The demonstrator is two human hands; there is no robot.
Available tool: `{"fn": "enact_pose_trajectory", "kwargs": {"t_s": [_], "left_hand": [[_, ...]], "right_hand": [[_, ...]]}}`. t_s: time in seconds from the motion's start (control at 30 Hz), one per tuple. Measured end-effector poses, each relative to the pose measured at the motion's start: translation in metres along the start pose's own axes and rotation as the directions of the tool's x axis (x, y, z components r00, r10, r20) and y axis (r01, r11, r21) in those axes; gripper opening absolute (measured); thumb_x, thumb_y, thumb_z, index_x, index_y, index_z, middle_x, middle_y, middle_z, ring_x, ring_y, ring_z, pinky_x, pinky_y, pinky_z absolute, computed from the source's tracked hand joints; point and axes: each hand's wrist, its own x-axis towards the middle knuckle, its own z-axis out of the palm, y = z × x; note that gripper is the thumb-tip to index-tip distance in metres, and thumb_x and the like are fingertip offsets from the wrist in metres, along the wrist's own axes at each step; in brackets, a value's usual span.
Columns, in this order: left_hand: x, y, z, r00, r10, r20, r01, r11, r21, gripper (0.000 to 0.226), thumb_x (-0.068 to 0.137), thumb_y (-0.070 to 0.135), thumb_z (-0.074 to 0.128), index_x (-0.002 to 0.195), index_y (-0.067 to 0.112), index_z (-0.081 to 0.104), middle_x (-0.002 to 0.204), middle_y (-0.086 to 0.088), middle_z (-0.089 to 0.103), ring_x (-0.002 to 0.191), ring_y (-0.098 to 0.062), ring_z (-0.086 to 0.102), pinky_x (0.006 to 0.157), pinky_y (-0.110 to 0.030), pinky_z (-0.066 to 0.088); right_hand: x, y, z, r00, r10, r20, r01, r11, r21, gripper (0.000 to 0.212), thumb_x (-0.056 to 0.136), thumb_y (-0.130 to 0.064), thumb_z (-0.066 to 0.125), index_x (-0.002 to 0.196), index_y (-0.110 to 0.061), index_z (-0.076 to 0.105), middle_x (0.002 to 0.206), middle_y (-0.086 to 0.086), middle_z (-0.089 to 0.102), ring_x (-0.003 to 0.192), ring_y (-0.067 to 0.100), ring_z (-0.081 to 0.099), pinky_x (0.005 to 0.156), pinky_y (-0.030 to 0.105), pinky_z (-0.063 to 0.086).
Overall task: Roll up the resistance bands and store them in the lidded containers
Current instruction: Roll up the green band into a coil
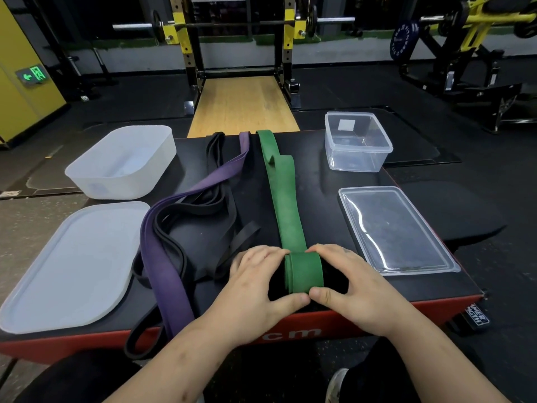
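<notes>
A wide green resistance band lies lengthwise down the black box top, its near end wound into a short roll. My left hand grips the roll's left side and my right hand grips its right side, thumbs meeting at the front. A purple band and several black bands lie loose to the left. A frosted white container stands at the back left with its lid in front of it. A clear container stands at the back right, its clear lid nearer me.
The box top has a red front edge close to my knees. Purple and black band ends hang over that edge at the left. A squat rack with a wooden platform stands beyond, with gym machines at the right.
</notes>
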Motion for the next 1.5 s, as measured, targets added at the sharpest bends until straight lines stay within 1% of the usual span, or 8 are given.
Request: {"fn": "enact_pose_trajectory", "kwargs": {"t_s": [0.07, 0.2, 0.43, 0.6, 0.77, 1.1, 1.33, 1.5], "left_hand": [[-0.002, 0.000, 0.001, 1.000, 0.004, -0.008, -0.004, 1.000, -0.024, 0.086, 0.076, 0.072, 0.067, 0.150, 0.039, 0.037, 0.133, 0.037, 0.031, 0.133, 0.023, 0.007, 0.120, -0.024, 0.014], [0.000, -0.003, 0.004, 0.998, -0.016, -0.060, 0.013, 0.998, -0.059, 0.083, 0.071, 0.077, 0.064, 0.143, 0.037, 0.051, 0.134, 0.029, 0.046, 0.141, 0.004, 0.026, 0.120, -0.032, 0.024], [0.003, -0.003, -0.001, 0.996, -0.087, -0.028, 0.083, 0.990, -0.117, 0.078, 0.074, 0.077, 0.061, 0.140, 0.034, 0.056, 0.133, 0.028, 0.046, 0.141, -0.002, 0.030, 0.118, -0.035, 0.030], [0.001, 0.001, 0.000, 0.998, -0.050, 0.035, 0.051, 0.999, -0.003, 0.082, 0.082, 0.081, 0.041, 0.151, 0.036, 0.040, 0.139, 0.027, 0.038, 0.142, 0.006, 0.017, 0.122, -0.033, 0.017], [0.003, 0.000, 0.000, 0.996, -0.045, 0.083, 0.041, 0.998, 0.055, 0.088, 0.085, 0.083, 0.026, 0.159, 0.034, 0.025, 0.149, 0.023, 0.033, 0.143, 0.004, 0.012, 0.123, -0.034, 0.013], [0.001, -0.002, -0.001, 1.000, -0.017, 0.020, 0.017, 1.000, -0.016, 0.077, 0.073, 0.077, 0.063, 0.139, 0.040, 0.050, 0.129, 0.029, 0.040, 0.135, 0.004, 0.028, 0.118, -0.033, 0.024], [0.003, 0.001, -0.003, 0.998, -0.053, 0.027, 0.054, 0.998, -0.021, 0.073, 0.074, 0.082, 0.054, 0.130, 0.036, 0.060, 0.124, 0.025, 0.043, 0.132, 0.001, 0.030, 0.117, -0.032, 0.025], [0.001, 0.003, -0.005, 0.997, -0.033, 0.067, 0.033, 0.999, 0.002, 0.086, 0.075, 0.083, 0.048, 0.147, 0.037, 0.042, 0.137, 0.026, 0.034, 0.137, 0.007, 0.017, 0.121, -0.026, 0.016]], "right_hand": [[-0.001, 0.000, 0.000, 1.000, 0.007, -0.022, -0.006, 1.000, 0.027, 0.060, 0.087, -0.071, 0.060, 0.141, -0.048, 0.049, 0.139, -0.030, 0.049, 0.138, 0.005, 0.044, 0.114, 0.042, 0.040], [0.001, -0.002, 0.002, 1.000, 0.018, -0.006, -0.018, 0.999, 0.029, 0.053, 0.088, -0.073, 0.056, 0.137, -0.053, 0.049, 0.135, -0.031, 0.052, 0.133, 0.006, 0.047, 0.112, 0.042, 0.041], [0.000, -0.001, -0.001, 0.996, 0.058, 0.073, -0.059, 0.998, 0.015, 0.081, 0.079, -0.078, 0.062, 0.150, -0.062, 0.027, 0.147, -0.037, 0.043, 0.149, -0.003, 0.023, 0.128, 0.041, 0.018], [0.001, 0.002, 0.001, 0.998, 0.047, 0.032, -0.049, 0.998, 0.036, 0.074, 0.084, -0.077, 0.062, 0.150, -0.053, 0.037, 0.142, -0.030, 0.051, 0.144, 0.009, 0.039, 0.121, 0.047, 0.032], [0.004, 0.002, 0.005, 0.999, 0.031, 0.038, -0.029, 0.999, -0.032, 0.077, 0.087, -0.078, 0.057, 0.154, -0.052, 0.030, 0.145, -0.030, 0.049, 0.145, -0.002, 0.035, 0.128, 0.041, 0.017], [0.000, 0.006, 0.004, 0.997, 0.068, 0.035, -0.070, 0.996, 0.058, 0.074, 0.081, -0.085, 0.056, 0.147, -0.057, 0.039, 0.145, -0.029, 0.052, 0.151, 0.012, 0.032, 0.126, 0.047, 0.023], [0.001, -0.002, -0.007, 0.993, 0.033, 0.111, -0.039, 0.998, 0.055, 0.090, 0.074, -0.079, 0.069, 0.152, -0.060, 0.028, 0.150, -0.034, 0.039, 0.149, -0.001, 0.027, 0.125, 0.036, 0.025], [0.001, -0.001, -0.008, 0.993, 0.063, 0.102, -0.070, 0.996, 0.062, 0.079, 0.074, -0.079, 0.070, 0.143, -0.062, 0.038, 0.143, -0.033, 0.047, 0.145, -0.004, 0.030, 0.125, 0.038, 0.026]]}}
